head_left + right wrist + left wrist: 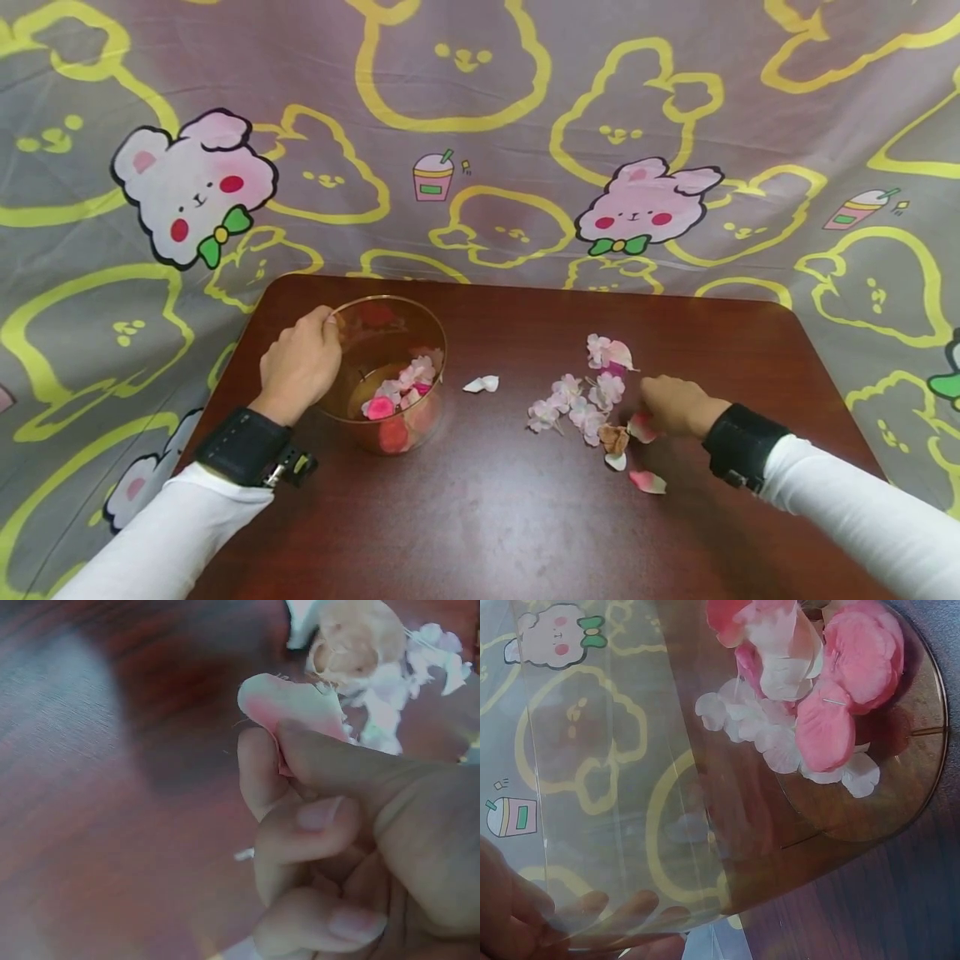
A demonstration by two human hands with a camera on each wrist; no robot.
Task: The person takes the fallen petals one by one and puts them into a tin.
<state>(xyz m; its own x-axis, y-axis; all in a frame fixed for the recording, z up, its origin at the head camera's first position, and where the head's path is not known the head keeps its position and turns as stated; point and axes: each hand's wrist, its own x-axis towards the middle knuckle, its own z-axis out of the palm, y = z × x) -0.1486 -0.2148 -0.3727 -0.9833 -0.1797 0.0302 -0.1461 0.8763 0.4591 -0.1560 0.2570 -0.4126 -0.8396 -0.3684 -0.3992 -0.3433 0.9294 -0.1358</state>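
Pinching pink petal in right hand grip near table's right edge; gripping rim of petal-filled glass bowl, left hand curled, near left edge.

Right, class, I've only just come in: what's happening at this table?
A person sits at a dark wooden table. Their left hand grips the rim of a clear amber cup that already holds pink and white petals. Their right hand pinches one pink petal beside a loose pile of blossoms on the table. A single white petal lies between cup and pile.
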